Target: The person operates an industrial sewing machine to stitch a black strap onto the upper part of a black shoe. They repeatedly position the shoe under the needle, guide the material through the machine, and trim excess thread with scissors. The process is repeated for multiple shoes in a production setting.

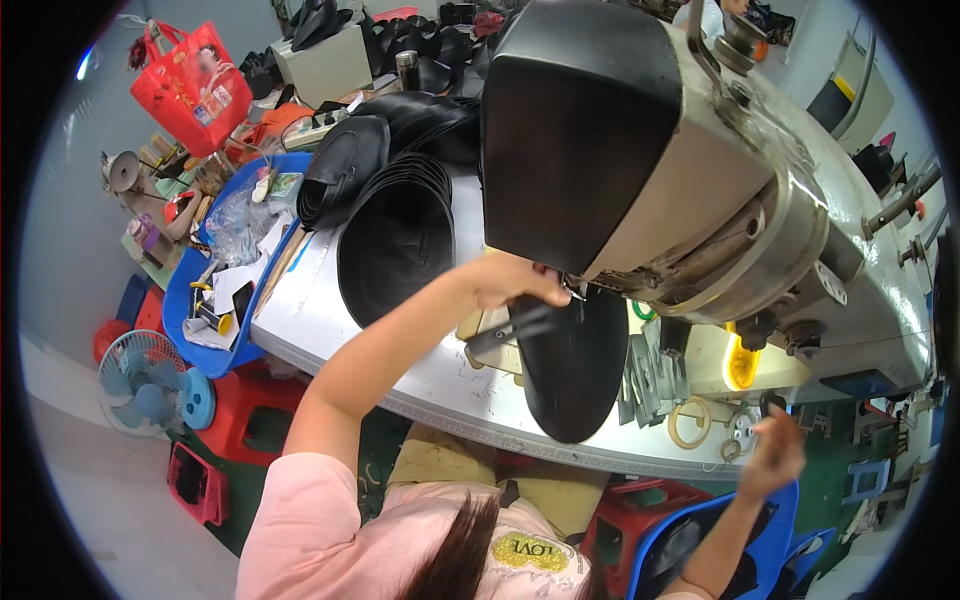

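Note:
A black leather piece with a rounded end lies on the white table under the head of a large sewing machine. My left hand reaches in beside the needle area, fingers pinched together at the top of the leather; what they grip is hidden. Just below that hand is a dark, flat metal part, partly blurred. My right hand is off to the right beyond the table edge, smeared by motion. A small black knob-like thing shows at its fingertips; whether I hold it is unclear.
Stacked black leather pieces stand left of the machine. A blue tray holds thread and papers. Grey strips and a tan ring lie right of the leather. Below are a fan and red stools.

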The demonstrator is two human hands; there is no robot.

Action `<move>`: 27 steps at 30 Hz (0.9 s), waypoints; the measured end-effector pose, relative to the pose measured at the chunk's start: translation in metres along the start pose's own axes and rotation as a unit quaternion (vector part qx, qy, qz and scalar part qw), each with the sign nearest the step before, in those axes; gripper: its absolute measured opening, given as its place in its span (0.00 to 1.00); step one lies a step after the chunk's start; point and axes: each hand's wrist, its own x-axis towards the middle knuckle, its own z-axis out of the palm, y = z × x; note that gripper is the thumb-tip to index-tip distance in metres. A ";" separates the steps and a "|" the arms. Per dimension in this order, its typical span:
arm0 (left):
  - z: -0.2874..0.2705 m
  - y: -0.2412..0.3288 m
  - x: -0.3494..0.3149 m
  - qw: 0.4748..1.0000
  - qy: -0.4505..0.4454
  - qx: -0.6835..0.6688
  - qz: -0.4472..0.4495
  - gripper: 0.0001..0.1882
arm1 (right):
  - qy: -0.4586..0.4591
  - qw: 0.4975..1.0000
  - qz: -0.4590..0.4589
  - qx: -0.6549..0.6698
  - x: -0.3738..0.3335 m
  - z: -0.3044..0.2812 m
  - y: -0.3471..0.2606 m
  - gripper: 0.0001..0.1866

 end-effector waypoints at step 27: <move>0.037 -0.036 -0.127 0.925 -0.101 0.202 0.305 0.03 | -0.390 0.784 0.157 0.456 -0.014 0.108 -0.090 0.08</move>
